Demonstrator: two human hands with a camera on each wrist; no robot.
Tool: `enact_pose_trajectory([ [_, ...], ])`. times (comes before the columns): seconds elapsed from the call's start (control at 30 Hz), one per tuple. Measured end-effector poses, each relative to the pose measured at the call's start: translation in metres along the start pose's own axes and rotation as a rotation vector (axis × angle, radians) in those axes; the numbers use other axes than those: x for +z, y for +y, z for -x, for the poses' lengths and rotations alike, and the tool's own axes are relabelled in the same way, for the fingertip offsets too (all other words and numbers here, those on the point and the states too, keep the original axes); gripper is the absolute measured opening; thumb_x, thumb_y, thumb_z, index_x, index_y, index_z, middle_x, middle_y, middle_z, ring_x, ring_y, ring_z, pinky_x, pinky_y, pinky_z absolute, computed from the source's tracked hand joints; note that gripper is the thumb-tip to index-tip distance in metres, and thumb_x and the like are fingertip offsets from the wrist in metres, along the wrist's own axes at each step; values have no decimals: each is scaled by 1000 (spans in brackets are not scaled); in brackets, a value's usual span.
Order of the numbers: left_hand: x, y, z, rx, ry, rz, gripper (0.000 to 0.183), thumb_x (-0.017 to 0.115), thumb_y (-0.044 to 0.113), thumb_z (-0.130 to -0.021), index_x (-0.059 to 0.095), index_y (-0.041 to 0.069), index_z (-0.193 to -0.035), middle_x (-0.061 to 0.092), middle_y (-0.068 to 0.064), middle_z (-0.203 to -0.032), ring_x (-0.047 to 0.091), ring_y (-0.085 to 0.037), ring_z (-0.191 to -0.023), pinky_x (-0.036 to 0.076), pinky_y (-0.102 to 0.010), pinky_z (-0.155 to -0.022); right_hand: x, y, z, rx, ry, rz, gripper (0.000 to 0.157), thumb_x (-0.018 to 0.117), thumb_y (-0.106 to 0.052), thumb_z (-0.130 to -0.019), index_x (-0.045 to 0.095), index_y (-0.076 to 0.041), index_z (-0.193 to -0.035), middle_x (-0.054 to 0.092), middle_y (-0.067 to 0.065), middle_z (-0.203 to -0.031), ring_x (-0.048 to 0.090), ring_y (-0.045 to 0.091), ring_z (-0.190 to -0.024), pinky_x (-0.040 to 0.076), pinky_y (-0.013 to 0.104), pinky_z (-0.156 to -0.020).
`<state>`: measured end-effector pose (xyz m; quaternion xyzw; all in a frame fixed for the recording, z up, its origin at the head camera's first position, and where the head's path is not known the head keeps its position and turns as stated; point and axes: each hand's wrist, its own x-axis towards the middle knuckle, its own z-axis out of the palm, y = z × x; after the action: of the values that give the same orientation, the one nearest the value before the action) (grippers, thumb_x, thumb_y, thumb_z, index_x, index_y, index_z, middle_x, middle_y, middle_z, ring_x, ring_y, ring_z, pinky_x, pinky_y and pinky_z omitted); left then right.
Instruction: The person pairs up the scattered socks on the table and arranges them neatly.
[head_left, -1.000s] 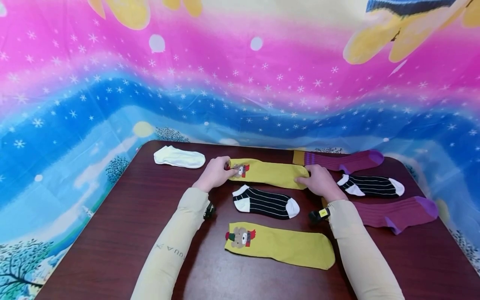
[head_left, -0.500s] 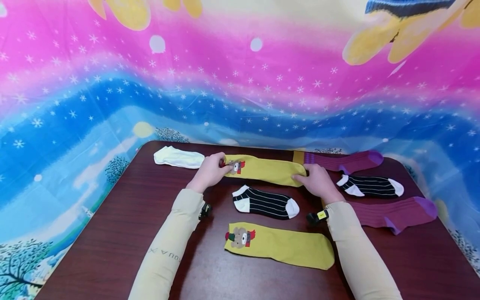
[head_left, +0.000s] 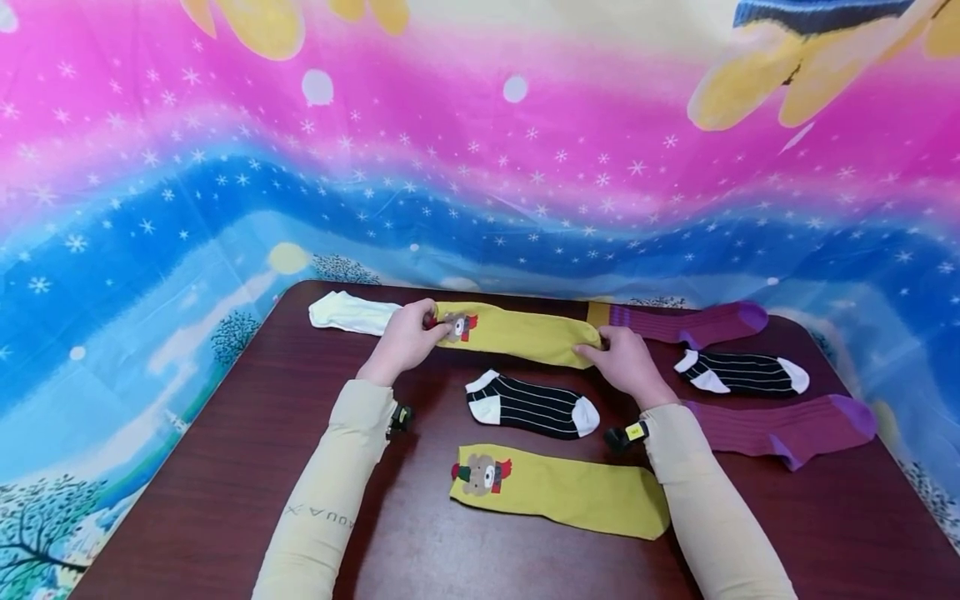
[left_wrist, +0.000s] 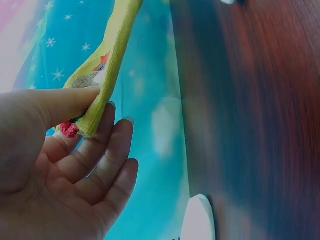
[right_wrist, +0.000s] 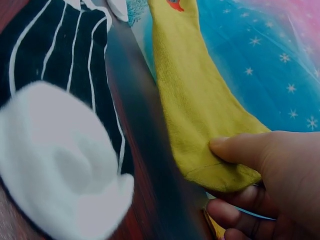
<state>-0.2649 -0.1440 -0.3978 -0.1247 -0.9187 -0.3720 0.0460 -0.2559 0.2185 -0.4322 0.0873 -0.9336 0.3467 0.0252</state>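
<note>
i watch left hand (head_left: 401,340) pinch a yellow sock (head_left: 521,332) by its cuff, right hand (head_left: 628,362) by toe, beyond the middle striped sock (head_left: 534,407).

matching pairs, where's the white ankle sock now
In the head view, the white ankle sock lies at the back left of the table, partly behind the left hand.

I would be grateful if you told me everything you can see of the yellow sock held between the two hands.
The yellow sock looks like soft, finely ribbed knit. A brown bear with a red scarf decorates its cuff end, where a fuzzy red tuft shows; a seam crosses near the toe. Held off the table, it extends sideways between the left hand, pinching the cuff end, and the right hand, pinching the toe end. In the head view it appears beyond a black striped sock.
</note>
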Motion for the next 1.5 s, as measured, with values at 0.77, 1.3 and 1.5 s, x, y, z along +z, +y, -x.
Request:
enact_pose_trajectory([
  [0.77,-34,-8,13,-32,116,65,20,67,19,-100,61,2,-109,67,-13,-94,57,-28,-78,47,-41,-69,13,-42,0,-72,64,-122,18,66,-19,-102,70,-5,-112,71,8,-93,64,23,-80,52,40,-72],
  [1.3,-56,-12,24,-45,163,45,29,66,19,-101,62,-1,-123,66,-18,-109,59,-32,-91,49,-45,-80,25,-66,3,-81,100,-217,19,68,-17,-100,71,-3,-112,73,8,-91,69,27,-82,54,39,-72],
  [1.5,-67,-15,30,-59,191,22,31,65,19,-102,62,-1,-125,64,-19,-109,55,-33,-89,46,-45,-79,32,-75,5,-64,72,-231,22,64,-19,-103,71,-5,-117,72,7,-93,63,22,-79,51,38,-70],
])
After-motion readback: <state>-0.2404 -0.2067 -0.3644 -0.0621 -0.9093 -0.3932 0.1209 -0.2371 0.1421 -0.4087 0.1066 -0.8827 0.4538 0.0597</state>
